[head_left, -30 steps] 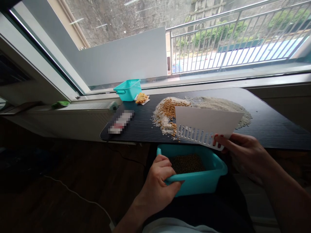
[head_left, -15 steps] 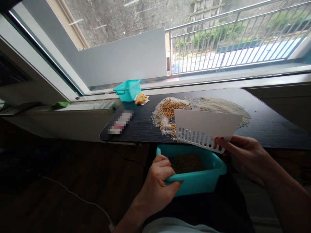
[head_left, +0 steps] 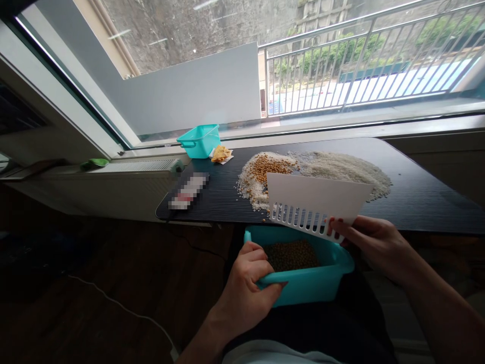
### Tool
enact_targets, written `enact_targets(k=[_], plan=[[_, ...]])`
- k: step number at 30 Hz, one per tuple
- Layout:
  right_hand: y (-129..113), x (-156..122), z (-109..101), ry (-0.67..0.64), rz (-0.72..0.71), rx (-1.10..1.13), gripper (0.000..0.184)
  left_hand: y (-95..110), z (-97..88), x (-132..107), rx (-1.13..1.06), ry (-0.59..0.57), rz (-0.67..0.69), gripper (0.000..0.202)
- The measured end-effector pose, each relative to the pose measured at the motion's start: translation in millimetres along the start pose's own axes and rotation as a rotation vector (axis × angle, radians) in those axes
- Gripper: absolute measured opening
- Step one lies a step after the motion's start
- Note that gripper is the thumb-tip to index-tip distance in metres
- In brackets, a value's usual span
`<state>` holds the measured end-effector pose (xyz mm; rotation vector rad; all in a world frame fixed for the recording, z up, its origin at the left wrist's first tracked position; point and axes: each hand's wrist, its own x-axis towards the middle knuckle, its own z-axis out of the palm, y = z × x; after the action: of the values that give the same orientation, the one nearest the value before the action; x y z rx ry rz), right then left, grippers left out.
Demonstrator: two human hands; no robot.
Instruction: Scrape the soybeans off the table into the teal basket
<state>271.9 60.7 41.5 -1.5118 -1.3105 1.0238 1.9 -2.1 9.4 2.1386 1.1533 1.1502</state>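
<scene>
My left hand point(head_left: 252, 283) grips the rim of a teal plastic bin point(head_left: 310, 288) below the table's front edge. Inside the bin lies a layer of soybeans point(head_left: 297, 255), looking brownish in the shade. Pinched in my right hand point(head_left: 373, 242) is a white slotted scraper point(head_left: 318, 197), its row of slots along the lower edge, held over the bin's far rim and the table edge. Behind it on the table are golden soybeans point(head_left: 265, 168) mixed with white rice point(head_left: 248, 189). A wider pile of rice point(head_left: 344, 167) spreads to the right, partly covered by the scraper.
The dark table point(head_left: 424, 197) stands against a window. At its back left are a smaller teal bin point(head_left: 200, 141) and a yellow piece of food point(head_left: 221, 153) on paper. A blurred flat object point(head_left: 188, 191) lies at the left end. A white cable point(head_left: 121, 306) runs across the floor.
My right hand has moved the scraper slightly left and down toward the bin. Fewer beans show at the table edge beside it. My left hand and the bin stay put.
</scene>
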Motion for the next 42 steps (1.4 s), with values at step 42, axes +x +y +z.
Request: enact_targets(k=[42], plan=[[46.4,-1.4,1.0,0.2,-0.152,-0.102,0.051,-4.6,-11.6,-2.9,0.029,0.002,-0.04,0.036]])
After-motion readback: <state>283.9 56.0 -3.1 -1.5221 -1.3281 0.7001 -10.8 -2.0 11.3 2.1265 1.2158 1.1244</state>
